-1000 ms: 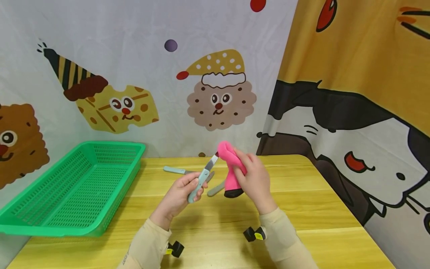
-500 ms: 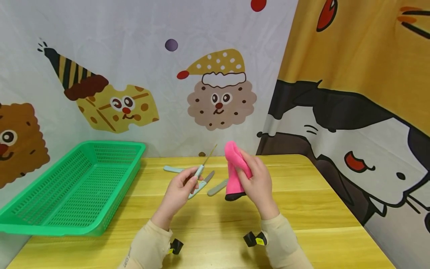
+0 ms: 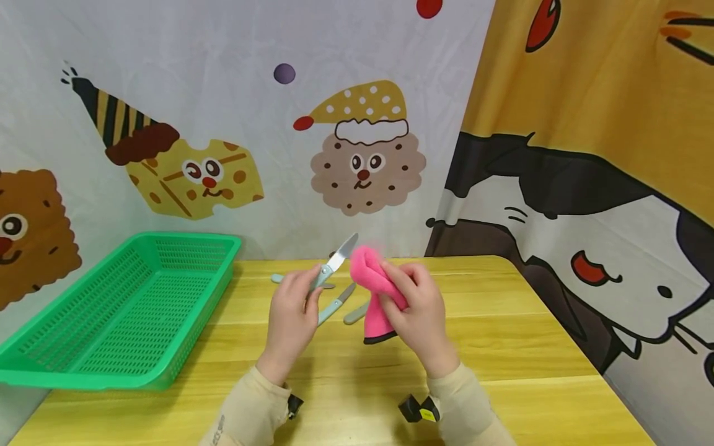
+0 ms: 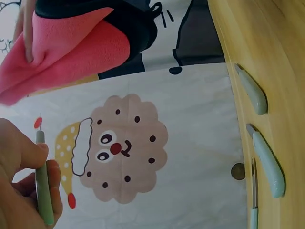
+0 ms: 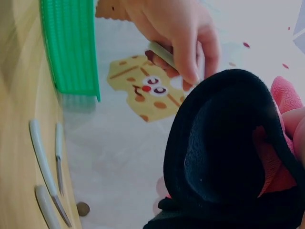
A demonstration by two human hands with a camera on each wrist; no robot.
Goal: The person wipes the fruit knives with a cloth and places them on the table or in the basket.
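In the head view my left hand point(image 3: 291, 319) grips a small knife point(image 3: 325, 272) by its pale blue-green handle. Its blade points up and to the right, flat side showing. My right hand point(image 3: 417, 316) pinches a folded pink cloth point(image 3: 368, 272) with black trim, held close beside the blade. From the right wrist, the cloth's black-edged opening point(image 5: 224, 138) looks like a deep pocket. The left wrist view shows the knife handle point(image 4: 44, 186) between thumb and fingers, with the blade nearly edge-on.
Several more knives lie on the wooden table point(image 3: 334, 384): one at the back left point(image 3: 277, 279), another in the middle point(image 3: 334, 306), a greyer one point(image 3: 356, 314) by the cloth. A green plastic basket point(image 3: 162, 371) stands at the left. A printed curtain point(image 3: 268, 186) hangs behind.
The blade, at the cloth a second ago, came away and turned edge-on, then flat again. My left hand has rolled over, its back now showing. The cloth swung right, then back left.
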